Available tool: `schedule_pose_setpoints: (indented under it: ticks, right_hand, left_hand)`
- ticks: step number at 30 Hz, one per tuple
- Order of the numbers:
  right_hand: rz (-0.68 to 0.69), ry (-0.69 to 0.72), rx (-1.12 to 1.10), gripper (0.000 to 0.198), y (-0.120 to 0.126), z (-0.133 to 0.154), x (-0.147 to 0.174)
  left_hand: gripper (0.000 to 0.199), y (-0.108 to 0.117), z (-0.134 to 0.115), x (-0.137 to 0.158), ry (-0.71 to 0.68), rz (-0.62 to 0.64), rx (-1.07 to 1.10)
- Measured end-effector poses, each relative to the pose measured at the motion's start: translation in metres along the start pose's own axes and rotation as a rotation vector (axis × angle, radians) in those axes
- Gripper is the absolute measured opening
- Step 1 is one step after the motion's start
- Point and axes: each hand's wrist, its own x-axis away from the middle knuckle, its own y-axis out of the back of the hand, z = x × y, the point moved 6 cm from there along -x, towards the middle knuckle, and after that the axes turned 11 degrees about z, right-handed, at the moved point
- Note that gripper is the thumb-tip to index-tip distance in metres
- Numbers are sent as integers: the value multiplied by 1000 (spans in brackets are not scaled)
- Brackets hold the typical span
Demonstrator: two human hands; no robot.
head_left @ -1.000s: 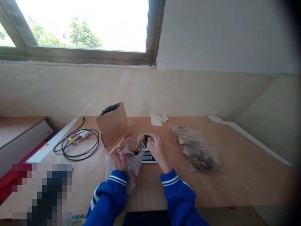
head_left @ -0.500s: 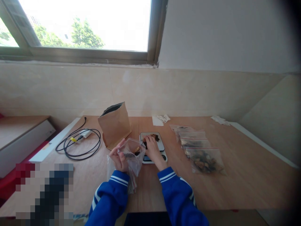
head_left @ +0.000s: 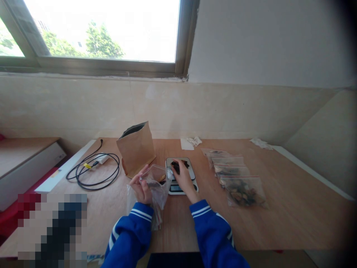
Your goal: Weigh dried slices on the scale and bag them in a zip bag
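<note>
Between both blue sleeves, at the near middle of the wooden tabletop [head_left: 279, 223], the left hand [head_left: 141, 188] holds up a clear plastic bag [head_left: 156, 182], its fingers pinching the bag's open rim. Just right of it, the right hand [head_left: 182, 178] rests on the small scale [head_left: 181, 175], fingers curled together around dark dried pieces [head_left: 178, 164] on the platform. Behind the left hand stands an open brown paper bag [head_left: 136, 148]; filled zip bags [head_left: 237, 178] lie well right of the right hand; a black cable [head_left: 95, 171] coils far left
</note>
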Motion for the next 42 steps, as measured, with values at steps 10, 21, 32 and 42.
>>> schedule_pose_setpoints:
  ticks: [10, 21, 32, 42]
  right_hand:
    - [29, -58, -306, 40, 23, 73, -3]
    - [441, -118, -194, 42, 2, 104, 8]
    - [479, -126, -116, 27, 4, 102, 9]
    - [485, -87, -92, 31, 2, 111, 8]
  left_hand:
    - [23, 0, 6, 4, -7, 13, 77]
    - [25, -1, 0, 2, -14, 9, 97]
    - [23, -4, 0, 4, -51, 48, 169]
    - [24, -5, -2, 5, -103, 97, 187]
